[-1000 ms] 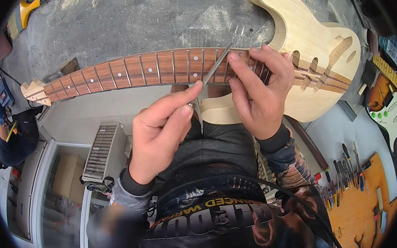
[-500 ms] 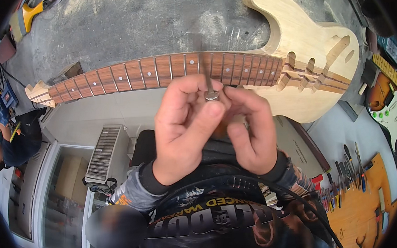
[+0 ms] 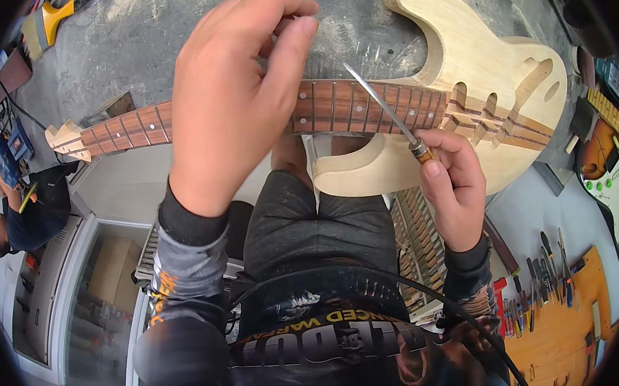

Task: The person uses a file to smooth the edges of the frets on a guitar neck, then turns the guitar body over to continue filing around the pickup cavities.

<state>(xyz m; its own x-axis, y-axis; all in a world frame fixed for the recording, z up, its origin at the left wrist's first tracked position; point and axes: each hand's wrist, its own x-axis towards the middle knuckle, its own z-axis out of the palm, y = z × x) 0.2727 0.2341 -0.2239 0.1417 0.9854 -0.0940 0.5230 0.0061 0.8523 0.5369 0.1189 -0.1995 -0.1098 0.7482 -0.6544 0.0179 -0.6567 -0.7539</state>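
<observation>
A slim hand tool [image 3: 388, 112] with a long tapered metal shaft and a short amber handle sits in my right hand [image 3: 458, 186]; its fingers are closed round the handle. The shaft points up and left across the guitar fretboard [image 3: 361, 107], which is reddish-brown with metal frets and pale round dots. My left hand [image 3: 231, 98] is raised over the middle of the neck and hides part of it. Its thumb and fingertips are pinched together; what lies between them, if anything, is too small to name. The pale unfinished guitar body [image 3: 486, 51] with cut-out cavities lies to the right.
A grey, dusty workbench [image 3: 162, 31] carries the guitar. A small block [image 3: 115, 106] stands by the neck, near the pale headstock [image 3: 67, 142]. A yellow-handled brush [image 3: 47, 28] lies far left. Hand tools [image 3: 538, 277] line a wooden board at lower right. Another person [image 3: 34, 208] works at far left.
My hands have parted from the middle. The left hand rose up and left over the fretboard; the right hand moved right, with the slim tool now slanting from it.
</observation>
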